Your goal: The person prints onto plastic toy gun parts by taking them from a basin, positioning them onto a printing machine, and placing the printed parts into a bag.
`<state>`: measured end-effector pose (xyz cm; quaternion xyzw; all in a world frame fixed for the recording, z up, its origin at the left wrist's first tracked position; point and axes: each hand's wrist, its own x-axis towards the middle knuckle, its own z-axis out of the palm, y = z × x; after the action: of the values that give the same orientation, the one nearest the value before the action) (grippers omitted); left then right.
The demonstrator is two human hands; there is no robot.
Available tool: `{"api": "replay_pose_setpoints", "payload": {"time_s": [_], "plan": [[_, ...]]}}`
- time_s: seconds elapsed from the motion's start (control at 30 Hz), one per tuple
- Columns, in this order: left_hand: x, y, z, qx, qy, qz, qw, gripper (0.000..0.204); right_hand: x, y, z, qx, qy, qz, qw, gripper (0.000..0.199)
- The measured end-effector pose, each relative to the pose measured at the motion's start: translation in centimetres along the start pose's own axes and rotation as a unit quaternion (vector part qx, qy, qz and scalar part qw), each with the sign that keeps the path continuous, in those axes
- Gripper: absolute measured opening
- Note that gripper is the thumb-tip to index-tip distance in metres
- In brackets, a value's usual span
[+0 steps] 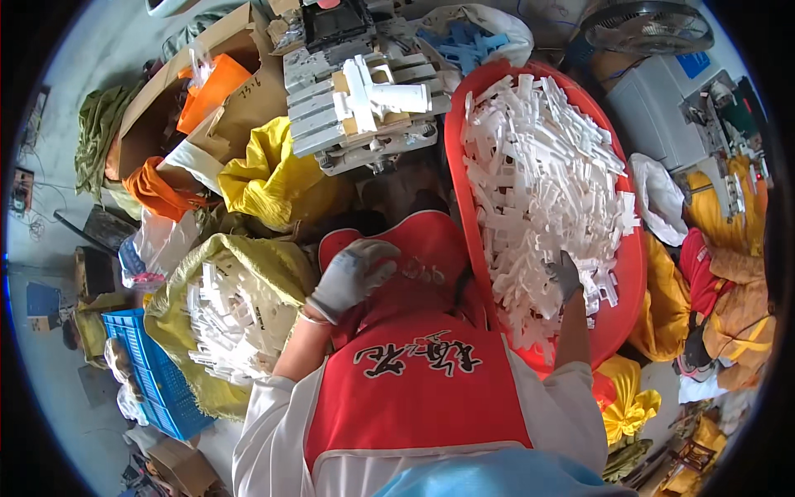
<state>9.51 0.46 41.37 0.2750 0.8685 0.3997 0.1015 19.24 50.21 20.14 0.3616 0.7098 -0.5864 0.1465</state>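
My right hand (565,277), in a dark grey glove, is at the near right part of a heap of white plastic parts (530,174), with its fingers apart at the surface. The heap fills a long red tub (638,290). My left hand (354,277), in a pale glove, hovers over the red apron (414,406) on my lap. Its fingers are loosely curled and apart, and nothing shows in them. Ahead, a white pistol-shaped plastic piece (385,97) lies on the slatted metal bed of a machine (310,124).
To my left stands a yellow-green sack (174,306) holding more white parts, with a blue crate (149,373) beside it. Beyond are a yellow sack (277,174) and a cardboard box (149,108). A bag of blue parts (472,41) and a fan (646,29) are at the back.
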Motion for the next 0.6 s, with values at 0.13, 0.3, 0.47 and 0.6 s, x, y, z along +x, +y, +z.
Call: {"api": "replay_pose_setpoints", "payload": {"time_s": [0.13, 0.3, 0.47, 0.6], "plan": [[1.9, -0.1, -4.1, 0.06, 0.064, 0.055, 0.995, 0.021, -0.4, 1.1, 2.0, 0.123, 0.01, -0.082, 0.989, 0.073], [2.6, 0.4, -4.2, 0.076, 0.093, -0.001, 0.993, 0.021, -1.4, -5.1, 6.0, 0.108, -0.006, -0.104, 0.989, 0.075], [3.3, -0.1, -2.8, 0.056, 0.023, 0.03, 0.998, 0.022, -1.0, -3.0, 7.4, 0.084, -0.038, -0.112, 0.989, 0.075], [2.7, -1.0, -3.4, 0.034, 0.047, -0.028, 0.998, 0.022, -3.0, -3.4, 9.5, 0.077, -0.024, -0.089, 0.993, 0.07]]}}
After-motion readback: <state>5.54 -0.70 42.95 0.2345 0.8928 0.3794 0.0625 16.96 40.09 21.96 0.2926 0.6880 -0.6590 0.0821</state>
